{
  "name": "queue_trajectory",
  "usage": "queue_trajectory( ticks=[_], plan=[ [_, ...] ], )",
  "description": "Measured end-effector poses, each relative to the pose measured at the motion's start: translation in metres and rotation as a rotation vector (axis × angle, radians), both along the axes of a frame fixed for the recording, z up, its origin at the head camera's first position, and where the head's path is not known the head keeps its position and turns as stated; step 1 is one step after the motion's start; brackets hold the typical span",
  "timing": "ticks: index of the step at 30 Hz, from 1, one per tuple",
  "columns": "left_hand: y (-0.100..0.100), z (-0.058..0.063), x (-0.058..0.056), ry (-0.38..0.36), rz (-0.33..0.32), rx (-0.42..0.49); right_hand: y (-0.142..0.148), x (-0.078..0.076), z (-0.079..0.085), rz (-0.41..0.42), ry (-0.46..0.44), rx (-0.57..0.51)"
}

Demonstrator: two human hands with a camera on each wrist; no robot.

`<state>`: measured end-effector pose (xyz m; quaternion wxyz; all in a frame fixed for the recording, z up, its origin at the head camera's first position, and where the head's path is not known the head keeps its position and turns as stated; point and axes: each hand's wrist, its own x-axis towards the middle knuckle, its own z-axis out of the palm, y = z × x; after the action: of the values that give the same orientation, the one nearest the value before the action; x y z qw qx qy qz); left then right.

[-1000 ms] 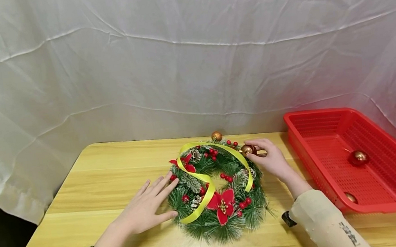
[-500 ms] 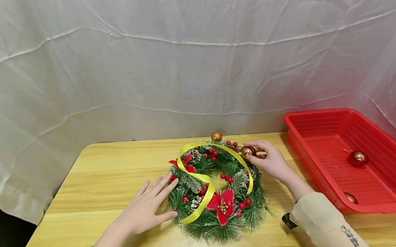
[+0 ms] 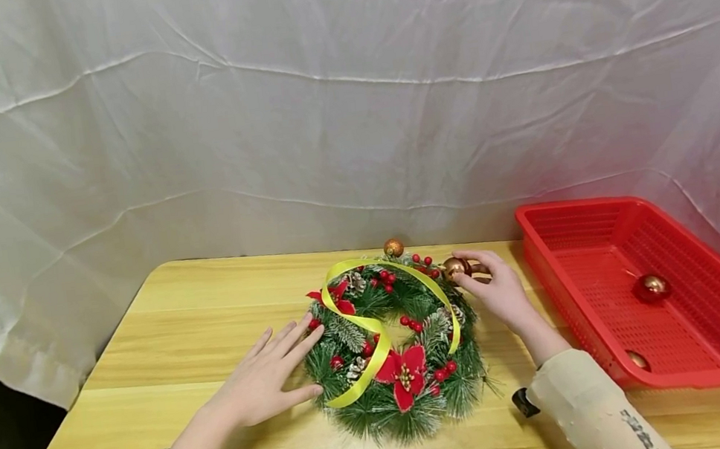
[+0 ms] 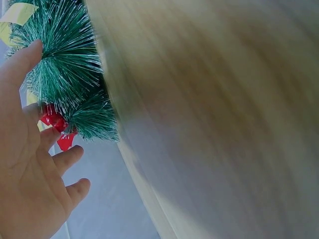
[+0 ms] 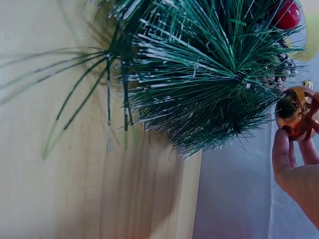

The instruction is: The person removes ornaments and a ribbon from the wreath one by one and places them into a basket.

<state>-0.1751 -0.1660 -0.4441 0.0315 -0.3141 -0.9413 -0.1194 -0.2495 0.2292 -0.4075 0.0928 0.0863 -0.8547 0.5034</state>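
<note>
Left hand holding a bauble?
No, the left hand is spread at the edge of the wreath; the right hand holds the copper bauble.

head: from above, forward-down, wide | left wrist, right wrist: close, tilted sideways | shared: wreath [image 3: 376,302], table [image 3: 153,355]

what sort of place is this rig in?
Probably a makeshift indoor craft or recording station: pale cloth hangs behind a wooden table, with a decorated wreath on it and a red basket alongside.
</note>
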Motion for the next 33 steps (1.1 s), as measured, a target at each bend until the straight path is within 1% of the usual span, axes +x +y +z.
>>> queue_trajectory(
  ticks=[2, 7, 13, 15, 18, 24, 33],
  plan=[
    [0.0, -0.0002, -0.0003, 0.004, -0.002, 0.004, 0.0001, -0.0003, 0.0004, -0.023, -0.006, -0.003],
    [-0.0001, -0.0002, -0.0001, 0.017, -0.007, 0.015, 0.0021, -0.0023, 0.0004, -0.071, 0.014, -0.001],
    [-0.0009, -0.0007, 0.0007, -0.001, 0.007, 0.001, 0.0051, -0.0054, -0.0006, -0.139, 0.002, 0.032],
    [-0.0009, -0.0008, 0.0009, -0.003, 0.009, 0.001, 0.0059, -0.0066, -0.0012, -0.148, 0.008, 0.035],
    [-0.0008, -0.0009, 0.0011, -0.005, 0.011, 0.002, 0.0065, -0.0083, -0.0018, -0.152, 0.015, 0.038],
    [-0.0006, -0.0013, 0.0006, -0.003, 0.009, 0.008, 0.0035, -0.0087, 0.0004, -0.117, 0.032, 0.017],
    [-0.0006, -0.0009, 0.0001, -0.003, 0.005, 0.009, 0.0045, -0.0078, -0.0009, -0.137, 0.011, 0.037]
  ],
)
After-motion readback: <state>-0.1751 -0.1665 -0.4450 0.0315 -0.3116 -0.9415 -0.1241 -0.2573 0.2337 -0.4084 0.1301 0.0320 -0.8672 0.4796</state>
